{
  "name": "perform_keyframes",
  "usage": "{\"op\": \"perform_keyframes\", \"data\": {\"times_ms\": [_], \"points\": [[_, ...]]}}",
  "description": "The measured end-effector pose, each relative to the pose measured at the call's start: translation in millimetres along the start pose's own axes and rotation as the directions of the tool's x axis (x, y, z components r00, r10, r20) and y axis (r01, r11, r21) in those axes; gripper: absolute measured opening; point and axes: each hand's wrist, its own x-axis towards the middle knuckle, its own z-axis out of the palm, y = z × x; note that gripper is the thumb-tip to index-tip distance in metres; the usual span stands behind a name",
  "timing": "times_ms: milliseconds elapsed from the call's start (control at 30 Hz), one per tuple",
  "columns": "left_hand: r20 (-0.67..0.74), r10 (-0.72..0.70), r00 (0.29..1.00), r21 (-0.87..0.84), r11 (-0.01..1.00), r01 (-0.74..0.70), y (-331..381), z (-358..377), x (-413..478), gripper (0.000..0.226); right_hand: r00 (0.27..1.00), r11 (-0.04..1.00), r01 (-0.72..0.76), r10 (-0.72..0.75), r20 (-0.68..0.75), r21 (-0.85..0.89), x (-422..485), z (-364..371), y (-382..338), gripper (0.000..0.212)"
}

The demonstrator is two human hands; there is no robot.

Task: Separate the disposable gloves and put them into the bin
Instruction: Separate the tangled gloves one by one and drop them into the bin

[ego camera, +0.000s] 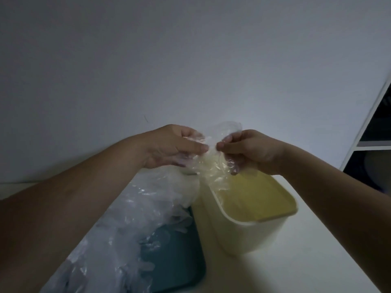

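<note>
Both hands are raised above the table and hold thin clear disposable gloves (pixel 212 163) between them. My left hand (pixel 173 145) pinches the plastic on its left side, my right hand (pixel 249 151) pinches it on the right, fingertips almost touching. The film hangs down over the far end of a pale yellow bin (pixel 260 220), which stands open below the right hand. A heap of more clear gloves (pixel 131 225) lies under my left forearm, spilling over a teal tray (pixel 179 263).
The bin and tray stand side by side on a white table (pixel 306 269). A plain wall rises right behind them. A white shelf unit (pixel 372 132) with dark compartments stands at the right edge.
</note>
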Motion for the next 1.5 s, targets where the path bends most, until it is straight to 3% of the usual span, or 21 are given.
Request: {"op": "perform_keyframes", "data": {"times_ms": [100, 300, 400, 533, 600, 700, 800, 900, 967, 1067, 1133, 1200, 1300, 1400, 1433, 1500], "points": [[-0.042, -0.054, 0.998, -0.003, 0.999, 0.054, -8, -19, -5, 0.016, 0.999, 0.999, -0.016, 0.014, -0.035, -0.049, -1, -3, 5, 0.015], [-0.132, 0.016, 0.991, -0.23, 0.972, -0.046, -17, -30, -8, 0.01, 0.99, 0.988, -0.134, 0.131, -0.042, -0.073, -9, -4, 9, 0.032], [-0.107, 0.015, 0.994, -0.212, 0.977, -0.038, -22, -23, -11, 0.013, 0.975, 0.976, -0.217, 0.216, -0.053, -0.018, -16, -6, 11, 0.05], [-0.063, 0.042, 0.997, -0.089, 0.995, -0.047, -11, -13, -13, 0.011, 0.972, 0.978, -0.101, 0.058, -0.229, -0.18, -25, -17, -2, 0.086], [0.01, 0.071, 0.997, -0.07, 0.995, -0.07, 1, -4, -11, 0.01, 0.969, 0.971, -0.056, -0.004, -0.249, -0.232, -27, -17, -16, 0.089], [0.14, 0.104, 0.985, -0.056, 0.994, -0.097, 16, 8, -1, 0.01, 0.973, 0.935, -0.081, -0.001, -0.231, -0.346, -28, -11, -29, 0.07], [0.167, 0.094, 0.981, -0.046, 0.995, -0.087, 20, 22, 15, 0.011, 0.942, 0.914, -0.121, -0.017, -0.335, -0.388, -28, -15, -32, 0.043], [0.114, 0.057, 0.992, 0.209, 0.975, -0.08, 9, 37, 37, 0.029, 0.87, 0.837, -0.155, -0.136, -0.474, -0.525, -29, -21, -29, 0.025], [0.108, 0.069, 0.992, 0.413, 0.904, -0.108, -1, 48, 52, 0.034, 0.886, 0.784, -0.148, -0.166, -0.433, -0.603, -30, -15, -27, 0.014], [0.122, 0.09, 0.988, 0.588, 0.796, -0.145, -15, 57, 71, 0.029, 0.971, 0.691, -0.223, 0.09, -0.223, -0.688, -30, 0, -19, 0.01], [0.127, 0.112, 0.986, 0.708, 0.686, -0.169, -20, 60, 77, 0.031, 0.95, 0.57, -0.277, 0.28, -0.134, -0.773, -25, 8, -9, 0.021], [0.11, 0.176, 0.978, 0.767, 0.611, -0.196, -22, 61, 78, 0.04, 0.921, 0.522, -0.287, 0.38, -0.082, -0.803, -14, 15, 7, 0.036], [0.038, 0.31, 0.95, 0.759, 0.61, -0.229, -19, 54, 71, 0.035, 0.877, 0.541, -0.344, 0.476, -0.057, -0.767, 4, 28, 29, 0.052], [0.008, 0.37, 0.929, 0.773, 0.587, -0.24, -16, 41, 56, 0.023, 0.812, 0.471, -0.368, 0.583, -0.031, -0.801, 14, 40, 38, 0.055], [0.009, 0.373, 0.928, 0.769, 0.59, -0.245, -16, 36, 49, 0.02, 0.81, 0.444, -0.362, 0.584, -0.041, -0.82, 13, 42, 36, 0.052], [0.0, 0.383, 0.924, 0.751, 0.61, -0.253, -14, 25, 32, 0.015, 0.879, 0.413, -0.339, 0.46, -0.127, -0.846, 10, 46, 23, 0.042]]}}
